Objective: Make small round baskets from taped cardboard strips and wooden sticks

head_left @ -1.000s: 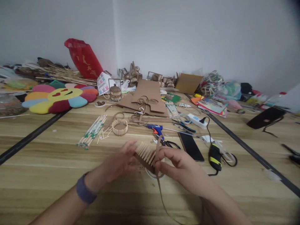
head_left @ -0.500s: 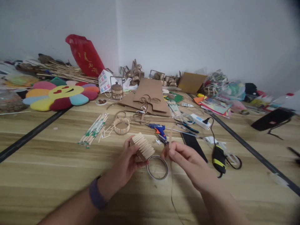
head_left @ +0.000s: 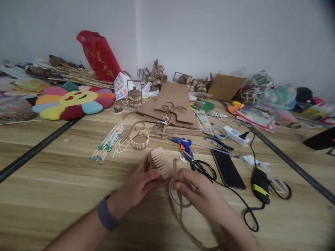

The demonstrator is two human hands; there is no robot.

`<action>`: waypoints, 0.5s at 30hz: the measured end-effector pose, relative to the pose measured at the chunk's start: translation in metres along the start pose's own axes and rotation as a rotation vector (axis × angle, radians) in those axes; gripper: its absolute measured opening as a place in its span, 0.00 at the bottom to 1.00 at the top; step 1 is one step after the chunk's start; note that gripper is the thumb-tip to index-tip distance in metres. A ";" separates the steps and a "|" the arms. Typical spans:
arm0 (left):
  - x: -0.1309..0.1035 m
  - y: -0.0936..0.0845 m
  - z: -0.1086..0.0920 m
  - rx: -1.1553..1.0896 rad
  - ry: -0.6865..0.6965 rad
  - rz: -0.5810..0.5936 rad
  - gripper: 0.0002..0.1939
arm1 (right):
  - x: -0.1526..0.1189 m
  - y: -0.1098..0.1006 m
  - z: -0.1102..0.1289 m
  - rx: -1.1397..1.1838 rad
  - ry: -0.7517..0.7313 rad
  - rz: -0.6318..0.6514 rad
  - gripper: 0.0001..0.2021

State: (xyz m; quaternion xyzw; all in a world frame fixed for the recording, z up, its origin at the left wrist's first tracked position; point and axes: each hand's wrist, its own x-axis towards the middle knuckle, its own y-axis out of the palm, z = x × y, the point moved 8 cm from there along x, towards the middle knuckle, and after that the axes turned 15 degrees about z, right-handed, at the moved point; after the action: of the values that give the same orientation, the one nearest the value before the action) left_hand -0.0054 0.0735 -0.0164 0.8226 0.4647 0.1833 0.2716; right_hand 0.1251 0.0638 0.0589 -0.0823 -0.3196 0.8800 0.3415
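Note:
My left hand (head_left: 142, 179) is closed round a small cardboard ring edged with wooden sticks (head_left: 160, 164), held tilted above the table. Between the thumb and fingers of my right hand (head_left: 192, 186) is a narrow brown cardboard strip (head_left: 180, 205), its upper end close to the sticks and its tail hanging down in a curve. Under my right hand lies a roll of tape (head_left: 171, 195), partly covered. A similar stick ring (head_left: 139, 140) stands farther off on the table. Black-handled scissors (head_left: 202, 168) and a blue glue gun (head_left: 183, 143) lie beyond my right hand.
Packed sticks (head_left: 108, 142) lie left, with loose pieces beside them. A phone (head_left: 228, 169), a black and yellow tool (head_left: 261, 184) with its cord, and a power strip (head_left: 237, 136) are at right. Cardboard sheets (head_left: 174, 94) and a flower cushion (head_left: 77, 101) lie farther back.
My right hand has come lower and nearer to the stick ring, bringing the strip's upper end beside it. The view has shifted, uncovering the scissors and more of the phone.

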 end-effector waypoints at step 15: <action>0.000 -0.010 -0.001 -0.022 0.003 -0.058 0.33 | -0.004 0.011 -0.007 -0.104 0.078 0.003 0.13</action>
State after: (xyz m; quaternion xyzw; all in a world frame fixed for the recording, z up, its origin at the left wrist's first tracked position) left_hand -0.0122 0.0776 -0.0218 0.8056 0.4867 0.1815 0.2850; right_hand 0.1246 0.0586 0.0470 -0.1346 -0.3510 0.8589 0.3477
